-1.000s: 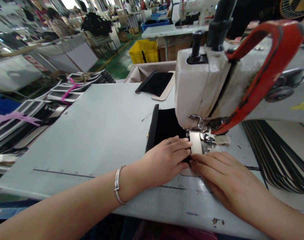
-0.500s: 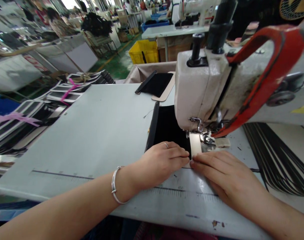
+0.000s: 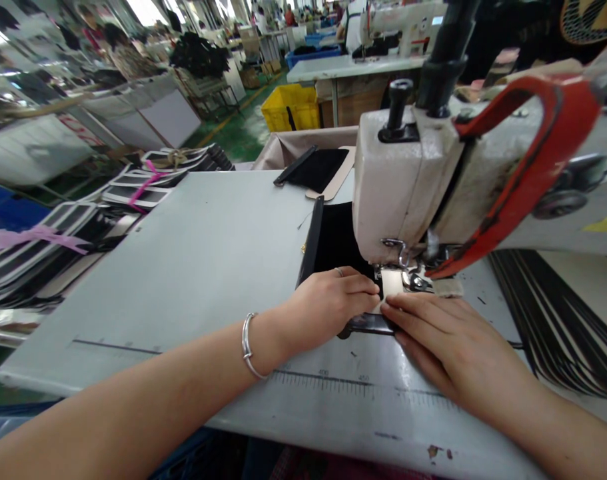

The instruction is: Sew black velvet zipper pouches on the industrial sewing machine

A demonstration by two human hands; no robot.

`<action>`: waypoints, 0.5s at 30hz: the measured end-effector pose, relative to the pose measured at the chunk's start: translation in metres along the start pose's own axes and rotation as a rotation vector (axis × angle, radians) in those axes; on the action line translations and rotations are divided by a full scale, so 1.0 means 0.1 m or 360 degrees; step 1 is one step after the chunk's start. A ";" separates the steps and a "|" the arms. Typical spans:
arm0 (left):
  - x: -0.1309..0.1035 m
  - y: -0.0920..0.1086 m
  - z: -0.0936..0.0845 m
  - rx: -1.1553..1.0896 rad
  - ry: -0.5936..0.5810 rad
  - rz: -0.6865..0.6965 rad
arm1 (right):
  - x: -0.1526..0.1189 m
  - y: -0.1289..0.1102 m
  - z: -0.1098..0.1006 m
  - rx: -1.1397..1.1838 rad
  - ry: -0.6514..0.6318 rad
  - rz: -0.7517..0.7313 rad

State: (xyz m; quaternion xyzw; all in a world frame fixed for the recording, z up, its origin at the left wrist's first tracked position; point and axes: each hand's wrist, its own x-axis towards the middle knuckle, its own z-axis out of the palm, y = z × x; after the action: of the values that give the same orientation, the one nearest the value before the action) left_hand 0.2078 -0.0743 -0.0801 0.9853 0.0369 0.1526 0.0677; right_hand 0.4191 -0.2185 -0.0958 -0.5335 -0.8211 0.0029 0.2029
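Observation:
A black fabric piece (image 3: 336, 233) with a stiff dark strip along its left side lies partly under the head of a sewing machine (image 3: 398, 187). My left hand (image 3: 328, 303), with a ring and a bracelet at the wrist, presses on its near part, fingers together. My right hand (image 3: 448, 333) rests flat beside it, fingertips on the cream-coloured edge (image 3: 392, 283) just in front of the presser foot. A shiny dark edge (image 3: 370, 324) shows below my fingers. The two hands' fingertips nearly meet.
Another black piece with a cream border (image 3: 323, 170) lies at the table's far edge. Long dark strips (image 3: 548, 327) are on the right. Tied stacks of pieces (image 3: 43, 247) stand left of the table (image 3: 208, 267). A red curved guard (image 3: 538, 173) fronts the machine.
Both hands and the fabric have moved slightly away from me, toward the machine. The shiny dark edge now shows below my fingers. The camera view has shifted a little.

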 end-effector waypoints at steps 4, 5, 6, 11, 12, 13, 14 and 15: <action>0.04 -0.05 0.01 0.0051 -0.0040 -0.0057 | 0.02 0.01 0.01 -0.0066 0.0001 0.0027; 0.05 -0.06 0.02 0.0066 -0.0041 -0.0074 | 0.02 0.02 0.01 -0.0081 -0.0002 0.0028; 0.06 -0.07 0.03 0.0083 -0.0033 -0.0088 | 0.03 0.02 0.02 -0.0096 -0.0008 0.0030; 0.08 -0.15 0.10 0.0109 0.0110 -0.0122 | 0.07 0.03 0.04 -0.0180 -0.0043 0.0068; 0.08 -0.17 0.11 0.0107 0.0150 -0.0135 | 0.07 0.02 0.05 -0.0196 -0.0038 0.0080; 0.09 -0.18 0.13 0.0105 0.0187 -0.0146 | 0.08 0.02 0.05 -0.0206 -0.0033 0.0090; 0.09 -0.20 0.14 0.0103 0.0215 -0.0159 | 0.08 0.02 0.04 -0.0212 -0.0031 0.0099; 0.10 -0.21 0.15 0.0098 0.0239 -0.0167 | 0.09 0.02 0.04 -0.0213 -0.0032 0.0105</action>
State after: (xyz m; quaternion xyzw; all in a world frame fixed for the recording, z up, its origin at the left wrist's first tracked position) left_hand 0.2205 -0.0543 -0.0944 0.9694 0.0980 0.2211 0.0423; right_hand 0.4162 -0.2094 -0.0971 -0.5725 -0.8034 -0.0402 0.1583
